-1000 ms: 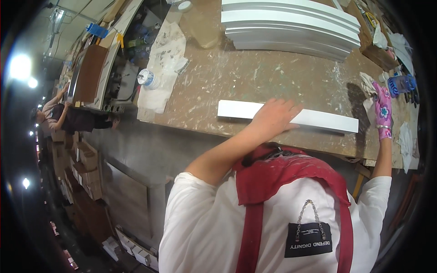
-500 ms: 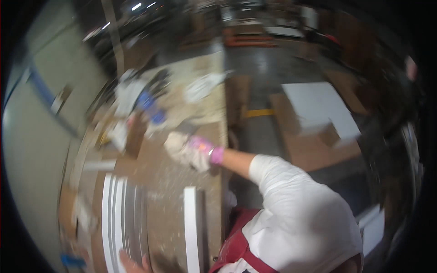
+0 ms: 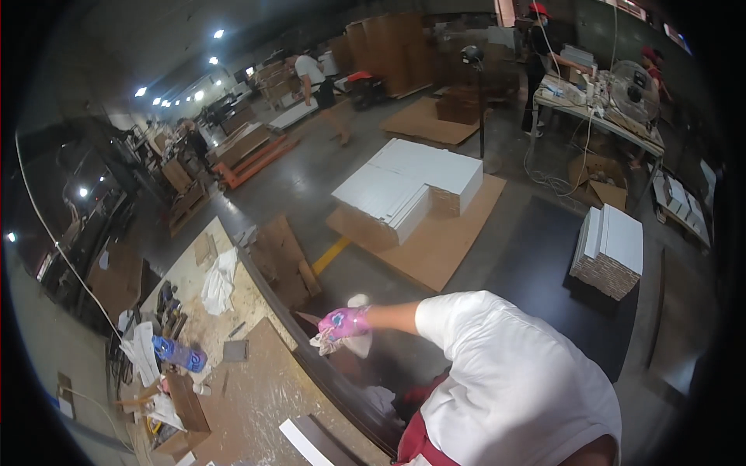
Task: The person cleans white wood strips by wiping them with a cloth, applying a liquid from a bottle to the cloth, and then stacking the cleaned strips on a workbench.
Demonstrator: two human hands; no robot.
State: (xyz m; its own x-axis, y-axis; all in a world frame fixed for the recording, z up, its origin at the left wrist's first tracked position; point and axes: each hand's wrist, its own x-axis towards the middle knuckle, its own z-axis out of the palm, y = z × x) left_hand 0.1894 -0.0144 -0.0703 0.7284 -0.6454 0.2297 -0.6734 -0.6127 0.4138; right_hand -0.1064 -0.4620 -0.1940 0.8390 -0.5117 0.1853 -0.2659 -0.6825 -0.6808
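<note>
My right hand [image 3: 344,322], in a pink patterned glove, is closed around a crumpled whitish rag [image 3: 359,346] whose folds stick out on several sides. It hangs just beyond the right edge of the workbench [image 3: 268,373]. My left hand is out of view. On the bench near the bottom lies a white strip [image 3: 307,443] with a grey side. A small dark grey square plate [image 3: 235,351] and a pen-like stick [image 3: 237,329] lie farther up the bench.
A blue bottle [image 3: 180,354], an open cardboard box [image 3: 183,412] and a white cloth [image 3: 220,283] sit on the bench. White panels [image 3: 404,179] are stacked on cardboard across the aisle, with another stack [image 3: 610,248] at right. People work farther off, one walking [image 3: 311,78].
My view has swung right and up. The right hand with the rag has moved from over the bench top to past its right edge. My left hand has left the view.
</note>
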